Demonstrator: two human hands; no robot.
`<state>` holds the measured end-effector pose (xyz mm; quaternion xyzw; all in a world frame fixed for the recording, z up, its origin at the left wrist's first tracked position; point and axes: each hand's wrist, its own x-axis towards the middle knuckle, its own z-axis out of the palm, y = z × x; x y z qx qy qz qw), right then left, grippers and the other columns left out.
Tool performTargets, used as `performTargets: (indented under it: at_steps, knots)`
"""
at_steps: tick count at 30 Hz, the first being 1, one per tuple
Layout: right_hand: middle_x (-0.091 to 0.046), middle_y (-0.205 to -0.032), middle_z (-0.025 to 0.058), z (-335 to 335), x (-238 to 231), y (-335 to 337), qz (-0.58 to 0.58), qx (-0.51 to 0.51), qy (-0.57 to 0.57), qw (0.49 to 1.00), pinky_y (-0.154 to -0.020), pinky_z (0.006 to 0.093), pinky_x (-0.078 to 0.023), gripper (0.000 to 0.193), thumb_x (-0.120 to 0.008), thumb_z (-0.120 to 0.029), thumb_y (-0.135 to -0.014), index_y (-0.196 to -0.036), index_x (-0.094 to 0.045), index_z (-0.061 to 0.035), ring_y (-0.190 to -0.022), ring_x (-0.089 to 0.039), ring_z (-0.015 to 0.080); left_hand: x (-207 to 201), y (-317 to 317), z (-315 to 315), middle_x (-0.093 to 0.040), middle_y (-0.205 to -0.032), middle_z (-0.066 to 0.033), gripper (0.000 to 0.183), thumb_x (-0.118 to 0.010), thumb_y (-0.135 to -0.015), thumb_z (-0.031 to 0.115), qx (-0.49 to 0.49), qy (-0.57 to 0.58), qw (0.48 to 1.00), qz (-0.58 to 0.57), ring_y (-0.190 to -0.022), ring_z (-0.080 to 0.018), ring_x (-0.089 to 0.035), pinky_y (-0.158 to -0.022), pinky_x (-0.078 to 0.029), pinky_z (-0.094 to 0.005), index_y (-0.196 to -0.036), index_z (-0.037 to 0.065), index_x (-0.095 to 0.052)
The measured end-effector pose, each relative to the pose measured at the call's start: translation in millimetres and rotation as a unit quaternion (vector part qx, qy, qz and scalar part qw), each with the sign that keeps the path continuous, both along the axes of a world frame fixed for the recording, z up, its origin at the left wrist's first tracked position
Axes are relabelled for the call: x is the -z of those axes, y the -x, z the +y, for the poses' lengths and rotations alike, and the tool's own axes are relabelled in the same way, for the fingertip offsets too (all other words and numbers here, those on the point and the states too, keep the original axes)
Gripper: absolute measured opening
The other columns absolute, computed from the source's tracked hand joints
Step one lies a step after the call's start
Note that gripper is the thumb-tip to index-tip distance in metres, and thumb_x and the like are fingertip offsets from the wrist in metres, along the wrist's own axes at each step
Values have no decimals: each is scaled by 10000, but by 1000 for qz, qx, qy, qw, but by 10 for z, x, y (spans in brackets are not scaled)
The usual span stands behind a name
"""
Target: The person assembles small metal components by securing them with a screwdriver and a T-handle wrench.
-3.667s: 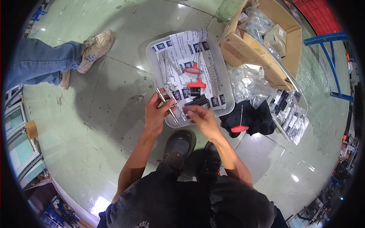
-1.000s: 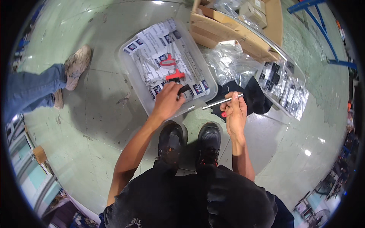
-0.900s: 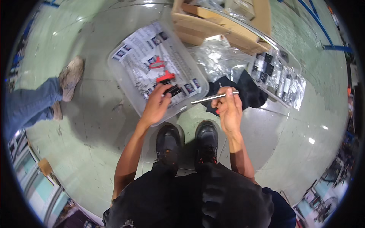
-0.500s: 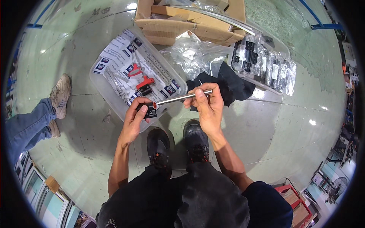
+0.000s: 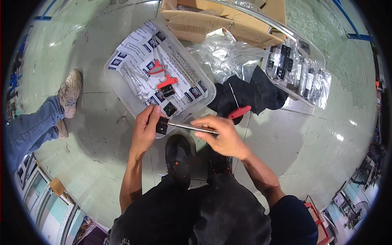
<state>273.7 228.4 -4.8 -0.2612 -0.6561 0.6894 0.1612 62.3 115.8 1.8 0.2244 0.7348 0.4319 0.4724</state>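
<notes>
My left hand (image 5: 144, 127) is closed round a small black block (image 5: 162, 125), its fingers mostly hidden behind the thumb side. A shiny metal rod (image 5: 185, 125) runs from the block's right side into my right hand (image 5: 223, 134), which grips its far end between thumb and fingers. Whether the rod's tip sits inside the block or only touches it, I cannot tell. Just beyond my right hand, a red-handled hex key (image 5: 239, 112) lies on a black cloth (image 5: 261, 92). Beyond my left hand, another black block (image 5: 170, 108) rests in the clear plastic bin (image 5: 109, 77).
Printed paper lines the bin, with red-handled tools (image 5: 166, 82), a perforated metal strip (image 5: 181, 67) and small bagged parts. Behind stand a cardboard box (image 5: 220, 24), clear plastic bags (image 5: 228, 53) and a tray of packaged black parts (image 5: 300, 73). Another person's shoe (image 5: 70, 92) is at left.
Both hands, still holding block and rod, have come slightly nearer to me, and my right hand has turned palm down. The hex key on the cloth now shows. The view has shifted.
</notes>
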Motion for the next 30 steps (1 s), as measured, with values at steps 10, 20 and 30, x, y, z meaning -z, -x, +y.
performTargets:
  at_steps: [10,20,30]
  knots:
    - [-558,-678,-4,-482,-84,266,-5,67,189,980,-509,204,-368,359,-655,-71,-886,-1161,-430,-22,-602,-481,24,7,-411,-89,-579,-797,-32,144,-528,-980,174,-121,-73,989,46,-704,-89,-512,-642,-438,-259,-965,33,-553]
    - [-571,-658,34,-500,121,760,-42,79,143,986,-482,251,-405,124,-590,-104,-926,-976,-537,-3,-540,-531,86,116,-397,-383,-610,-1201,-148,485,-544,-983,190,-306,-110,912,-249,-1051,-216,-622,-894,-528,-362,-1416,122,-337]
    - [-678,-908,154,60,737,1201,-320,33,-282,904,-677,428,-514,279,-753,-226,-781,-916,-646,-7,-802,-662,340,100,-63,-494,-625,-1085,-133,382,-553,-954,102,-210,22,947,-243,-862,-214,-662,-743,-601,-384,-1322,101,-448]
